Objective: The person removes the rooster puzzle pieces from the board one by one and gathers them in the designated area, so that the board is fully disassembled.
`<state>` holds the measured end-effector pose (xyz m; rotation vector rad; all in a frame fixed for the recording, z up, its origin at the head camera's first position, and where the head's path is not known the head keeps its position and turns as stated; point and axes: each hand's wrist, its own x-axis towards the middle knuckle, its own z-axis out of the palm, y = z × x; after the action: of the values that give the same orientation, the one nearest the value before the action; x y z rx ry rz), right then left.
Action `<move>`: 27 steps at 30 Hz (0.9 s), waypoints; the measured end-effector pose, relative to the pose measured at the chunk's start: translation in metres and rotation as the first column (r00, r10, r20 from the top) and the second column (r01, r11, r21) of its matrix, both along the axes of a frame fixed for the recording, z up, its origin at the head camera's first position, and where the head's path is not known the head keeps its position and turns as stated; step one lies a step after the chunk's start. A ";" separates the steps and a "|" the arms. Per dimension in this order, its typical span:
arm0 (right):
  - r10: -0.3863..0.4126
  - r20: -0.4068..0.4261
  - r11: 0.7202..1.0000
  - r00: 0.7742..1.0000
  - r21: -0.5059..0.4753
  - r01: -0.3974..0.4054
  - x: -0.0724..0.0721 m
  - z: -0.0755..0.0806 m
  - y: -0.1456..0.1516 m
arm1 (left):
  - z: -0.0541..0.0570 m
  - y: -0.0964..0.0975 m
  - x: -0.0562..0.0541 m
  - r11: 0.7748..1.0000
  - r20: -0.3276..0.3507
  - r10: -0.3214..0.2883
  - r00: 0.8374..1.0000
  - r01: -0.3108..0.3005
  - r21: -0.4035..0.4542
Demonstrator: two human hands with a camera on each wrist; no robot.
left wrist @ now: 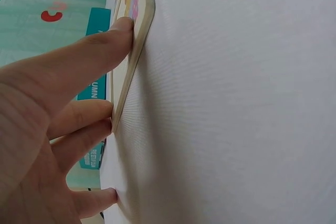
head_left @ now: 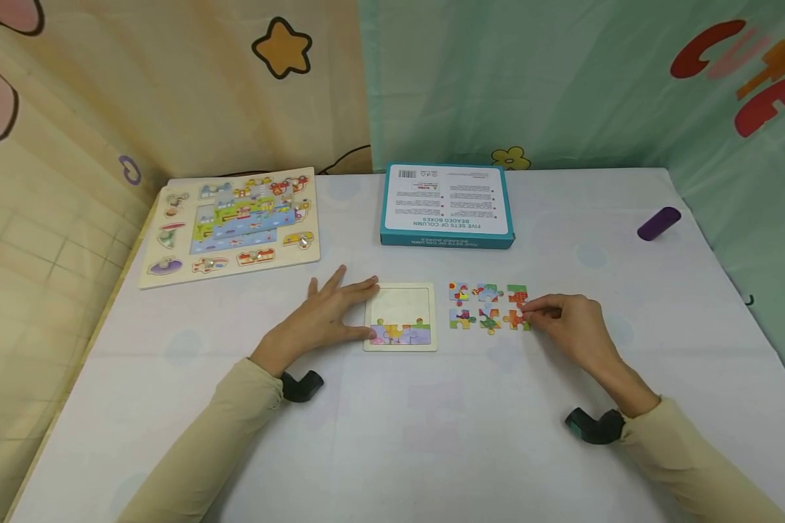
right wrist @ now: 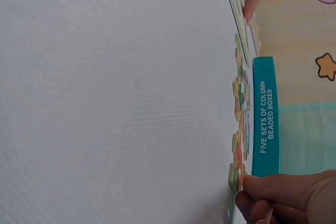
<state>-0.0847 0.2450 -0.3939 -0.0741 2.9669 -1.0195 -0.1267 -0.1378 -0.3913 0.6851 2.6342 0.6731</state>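
A small wooden puzzle tray point(head_left: 399, 305) has its near strip filled with joined pieces. My left hand point(head_left: 323, 312) rests along its left side with fingers spread. In the left wrist view the thumb point(left wrist: 123, 30) presses the rim and two fingertips touch the corner. To the right of the tray, several loose jigsaw pieces point(head_left: 489, 293) lie in two rows. My right hand point(head_left: 572, 327) is at the right end of these rows, its thumb and forefinger pinching a red-and-green jigsaw piece point(head_left: 517, 319) at the near right. In the right wrist view, the fingers partly cover that piece.
A teal box point(head_left: 448, 240) with a white label lies behind the tray and pieces. At the back left is a large wooden peg board point(head_left: 235, 269) with puzzle pictures on it. A purple cylinder point(head_left: 658, 224) lies at the back right, near the table edge.
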 end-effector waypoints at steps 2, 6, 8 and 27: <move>-0.008 -0.023 1.000 1.000 0.002 0.008 -0.001 0.001 0.000 | 0.000 -0.001 0.000 1.000 0.002 -0.008 1.000 0.008 -0.007; -0.006 -0.040 1.000 0.999 -0.015 0.005 -0.003 0.003 -0.003 | 0.002 -0.003 -0.002 1.000 0.014 -0.023 1.000 0.023 -0.020; 0.009 -0.027 0.999 1.000 -0.031 -0.010 -0.003 0.004 -0.007 | 0.001 -0.003 -0.002 0.999 0.022 -0.029 0.999 0.030 -0.022; 0.226 0.017 0.966 0.974 -0.133 -0.222 -0.011 0.001 -0.107 | 0.002 -0.005 -0.002 0.997 0.030 -0.057 0.998 0.059 -0.047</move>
<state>-0.0958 0.1377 -0.3929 -0.3803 2.7779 -1.1682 -0.1286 -0.1423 -0.3892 0.7299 2.5852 0.5976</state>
